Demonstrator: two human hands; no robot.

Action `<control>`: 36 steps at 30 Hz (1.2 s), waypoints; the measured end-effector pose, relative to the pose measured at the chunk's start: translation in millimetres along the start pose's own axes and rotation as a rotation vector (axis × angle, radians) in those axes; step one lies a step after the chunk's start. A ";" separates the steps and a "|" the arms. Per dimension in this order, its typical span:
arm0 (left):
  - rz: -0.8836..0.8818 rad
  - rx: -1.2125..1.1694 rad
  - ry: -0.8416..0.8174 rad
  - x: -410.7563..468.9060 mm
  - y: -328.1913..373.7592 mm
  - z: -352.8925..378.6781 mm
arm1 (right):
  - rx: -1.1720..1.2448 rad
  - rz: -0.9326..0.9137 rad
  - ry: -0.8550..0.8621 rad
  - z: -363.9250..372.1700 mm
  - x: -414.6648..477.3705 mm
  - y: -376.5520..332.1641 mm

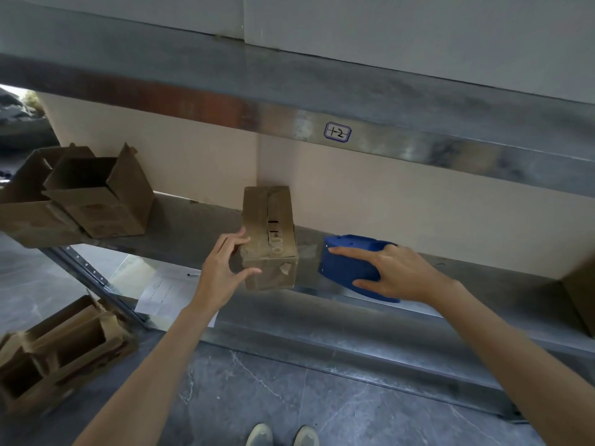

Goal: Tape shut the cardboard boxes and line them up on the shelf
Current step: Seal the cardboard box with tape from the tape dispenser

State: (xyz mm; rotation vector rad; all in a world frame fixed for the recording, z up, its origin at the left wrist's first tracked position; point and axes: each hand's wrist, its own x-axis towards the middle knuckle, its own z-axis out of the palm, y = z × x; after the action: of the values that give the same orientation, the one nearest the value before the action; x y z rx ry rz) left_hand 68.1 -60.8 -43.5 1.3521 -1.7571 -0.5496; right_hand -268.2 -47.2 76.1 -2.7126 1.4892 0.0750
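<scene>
A closed cardboard box with tape along its top seam stands on the metal shelf, near the middle. My left hand grips its near left corner, thumb on the front face, fingers on the left side. A blue tape dispenser sits on the shelf just right of the box. My right hand is wrapped around it, index finger stretched along its top. Two open cardboard boxes with raised flaps stand at the shelf's left end.
An upper shelf beam with a handwritten label overhangs the work area. More open boxes lie on the floor at lower left. A paper sheet and a pen lie below the shelf. Another box edge shows at far right.
</scene>
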 end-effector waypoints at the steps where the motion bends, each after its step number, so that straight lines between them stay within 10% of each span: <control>1: 0.000 -0.005 0.001 0.3 -0.1 0.3 | 0.006 0.016 -0.003 3.0 2.2 -1.6; 20: 0.013 -0.063 0.012 1.7 -8.0 1.8 | -0.098 0.127 0.052 47.3 53.7 -47.3; 36: 0.022 -0.038 0.067 -1.4 -5.5 8.4 | 0.415 0.499 -0.104 95.8 86.9 0.3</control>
State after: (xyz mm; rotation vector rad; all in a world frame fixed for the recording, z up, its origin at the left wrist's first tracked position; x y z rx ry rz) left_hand 64.6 -62.5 -52.9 1.3091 -1.6972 -0.5176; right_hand -223.7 -114.4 -25.2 -1.9524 1.8638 -0.0683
